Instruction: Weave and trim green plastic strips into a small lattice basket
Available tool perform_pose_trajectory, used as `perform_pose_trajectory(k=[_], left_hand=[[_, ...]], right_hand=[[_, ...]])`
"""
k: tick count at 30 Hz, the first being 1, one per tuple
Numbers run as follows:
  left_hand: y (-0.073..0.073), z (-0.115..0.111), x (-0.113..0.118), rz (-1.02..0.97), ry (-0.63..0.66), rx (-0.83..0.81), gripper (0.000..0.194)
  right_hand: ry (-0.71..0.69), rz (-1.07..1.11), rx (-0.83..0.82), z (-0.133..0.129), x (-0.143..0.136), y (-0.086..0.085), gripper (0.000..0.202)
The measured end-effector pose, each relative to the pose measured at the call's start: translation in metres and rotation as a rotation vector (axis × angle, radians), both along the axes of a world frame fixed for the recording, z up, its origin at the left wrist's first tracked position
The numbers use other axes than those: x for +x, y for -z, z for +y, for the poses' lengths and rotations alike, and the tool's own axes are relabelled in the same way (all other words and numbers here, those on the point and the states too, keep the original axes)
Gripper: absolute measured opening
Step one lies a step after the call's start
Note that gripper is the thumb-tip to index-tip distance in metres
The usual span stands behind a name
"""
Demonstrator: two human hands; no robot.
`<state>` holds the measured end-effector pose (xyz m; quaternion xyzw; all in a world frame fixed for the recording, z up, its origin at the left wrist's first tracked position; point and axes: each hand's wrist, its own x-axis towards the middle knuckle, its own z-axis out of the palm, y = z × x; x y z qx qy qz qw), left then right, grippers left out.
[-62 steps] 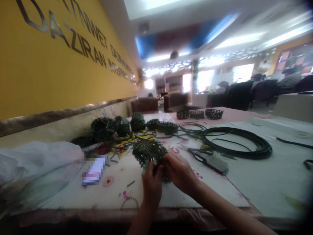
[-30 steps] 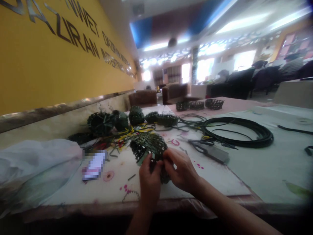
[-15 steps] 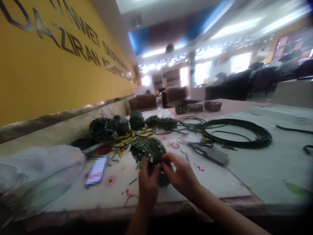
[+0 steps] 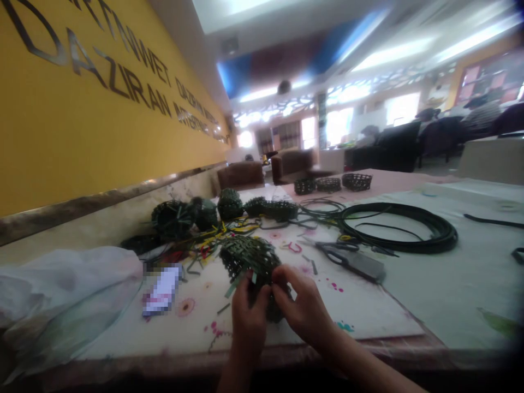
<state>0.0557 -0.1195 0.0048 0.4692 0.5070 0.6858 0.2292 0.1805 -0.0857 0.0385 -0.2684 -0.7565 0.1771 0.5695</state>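
Note:
A dark green woven basket [image 4: 249, 254] is tilted above the near part of the table, with loose strip ends sticking out at its near side. My left hand [image 4: 250, 311] grips its near edge, thumb and fingers closed on the weave. My right hand [image 4: 301, 303] pinches at the basket's right side, close beside the left thumb; the fingertips partly hide what they hold. Scissors [image 4: 347, 259] lie on the table to the right of the basket. Yellow and green strips [image 4: 221, 232] are scattered behind it.
A large coil of dark green strip [image 4: 446, 240] lies at the right. Several woven baskets [image 4: 230, 204] stand along the back, more [image 4: 357, 182] on the pink cloth. A white plastic bag [image 4: 69, 284] fills the left edge, near a blurred-out flat object [image 4: 164, 289]. People sit far back right.
The view has shifted slightly, so the table things sit a little lower. Both hands stay at the basket, their grip nearly unchanged.

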Motion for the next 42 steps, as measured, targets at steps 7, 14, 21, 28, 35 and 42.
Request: perform_pose_trajectory(k=[7,14,21,28,35,42], left_hand=[[0.012,0.002,0.009,-0.078,-0.115,-0.066,0.050],[-0.004,0.004,0.009,0.014,0.051,-0.025,0.041],[-0.003,0.000,0.001,0.064,0.062,-0.024,0.043],[-0.005,0.004,0.009,0.016,0.090,-0.021,0.037],[-0.012,0.003,0.006,0.071,0.205,-0.009,0.030],[-0.009,0.002,0.012,0.020,0.187,0.022,0.028]], right_hand=[[0.046,0.030,0.128,-0.001,0.000,0.009,0.010],[0.022,-0.048,0.065,0.010,0.010,0.005,0.008],[0.025,-0.103,0.115,0.013,0.015,-0.002,0.011],[0.091,-0.195,0.142,0.012,0.018,-0.006,0.012],[0.073,-0.188,0.087,0.009,0.024,-0.006,0.011],[0.061,-0.206,0.136,0.007,0.029,-0.013,0.011]])
